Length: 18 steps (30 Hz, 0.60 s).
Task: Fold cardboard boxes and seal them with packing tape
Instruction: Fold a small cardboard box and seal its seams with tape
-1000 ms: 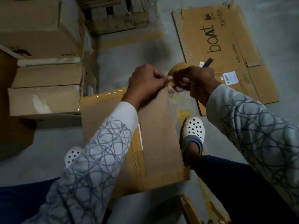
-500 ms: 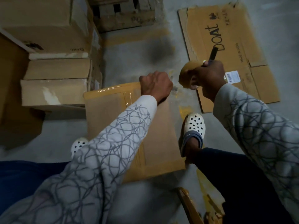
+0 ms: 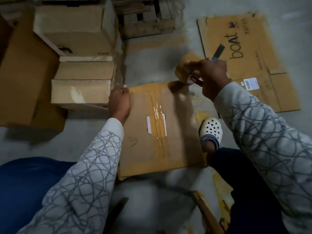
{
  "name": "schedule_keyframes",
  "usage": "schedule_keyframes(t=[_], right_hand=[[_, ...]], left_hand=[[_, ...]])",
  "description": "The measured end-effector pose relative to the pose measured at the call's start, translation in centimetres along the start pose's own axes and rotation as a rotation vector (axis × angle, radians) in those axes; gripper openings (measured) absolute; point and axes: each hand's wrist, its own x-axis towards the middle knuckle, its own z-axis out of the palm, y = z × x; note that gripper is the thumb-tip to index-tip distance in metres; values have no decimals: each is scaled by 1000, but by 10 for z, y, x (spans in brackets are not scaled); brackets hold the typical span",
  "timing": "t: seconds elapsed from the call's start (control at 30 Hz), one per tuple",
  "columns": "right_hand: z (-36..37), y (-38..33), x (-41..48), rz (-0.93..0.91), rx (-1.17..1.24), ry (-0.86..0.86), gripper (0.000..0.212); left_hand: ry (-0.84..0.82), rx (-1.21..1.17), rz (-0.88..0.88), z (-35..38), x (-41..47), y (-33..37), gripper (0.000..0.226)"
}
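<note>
Readable text: "boAt" in dark print on the flattened carton (image 3: 244, 68) lying on the floor (image 3: 152, 65) far right. It also carries a white barcode sticker (image 3: 249, 82), whose print is too small to read. The stacked cartons (image 3: 81, 88) on the left have a small dark logo, illegible.

The cardboard box (image 3: 175, 132) sits flat on the grey floor between the person's legs, and the white perforated clog (image 3: 211, 129) touches its right side. Its long axis runs near-to-far with the far end tilted slightly left. It is plain brown corrugated board, rectangular. A glossy clear tape seam runs down the middle over a white label (image 3: 150, 124), and brown tape bands the far and near edges. There is a pen scribble near the left side.

The left hand (image 3: 119, 102) grips the box's far-left corner, fingers curled over the edge. The right hand (image 3: 211, 76) holds a brown tape roll (image 3: 184, 68) just past the far-right corner, plus a thin dark tool (image 3: 218, 50) sticking out. The area is blurred, so can't tell if the tape is attached to the box.

A wooden pallet (image 3: 145, 19) is at the top.
</note>
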Motion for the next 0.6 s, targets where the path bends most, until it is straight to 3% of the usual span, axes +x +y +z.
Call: schedule_keyframes(t=[0.1, 0.2, 0.3, 0.5, 0.6], right_hand=[[6, -1, -10, 13, -30, -31, 41], [9, -3, -10, 25, -51, -27, 45], [12, -6, -7, 45, -20, -56, 34], [17, -14, -12, 86, -9, -77, 34], [8, -13, -27, 112, 30, -87, 39]], left_hand=[[69, 96, 41, 6, -5, 5, 39], [186, 260, 340, 11, -15, 7, 37], [-18, 394, 674, 25, -28, 11, 43], [-49, 487, 655, 26, -21, 14, 43], [-114, 415, 661, 24, -18, 22, 43]])
